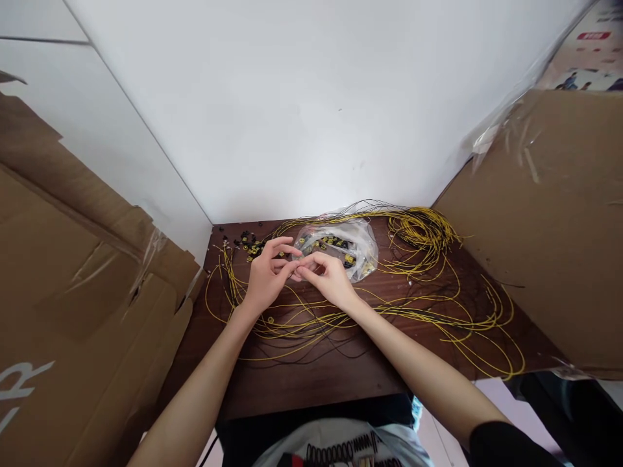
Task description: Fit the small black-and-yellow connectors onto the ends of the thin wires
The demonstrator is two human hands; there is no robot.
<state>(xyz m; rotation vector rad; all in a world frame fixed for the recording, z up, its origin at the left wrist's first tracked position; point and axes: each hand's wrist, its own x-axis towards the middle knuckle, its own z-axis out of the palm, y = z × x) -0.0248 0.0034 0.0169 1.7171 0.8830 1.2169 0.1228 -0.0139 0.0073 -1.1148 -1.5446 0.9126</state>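
My left hand (270,275) and my right hand (327,277) meet at the fingertips above the middle of the brown table (316,386). Each pinches with thumb and forefinger; whatever lies between the tips is too small to make out. Right behind them is a clear plastic bag (364,243) with yellow and black small parts in it. Beneath my wrists runs a bundle of yellow and black wires (413,313) across the table. More small black and yellow parts (253,246) lie loose behind my left hand.
A coil of yellow wires (423,233) lies at the back right. Cardboard stands on the left (87,279) and right (549,227). A white wall (311,117) rises behind the table. One small yellow part (270,320) lies near my left wrist.
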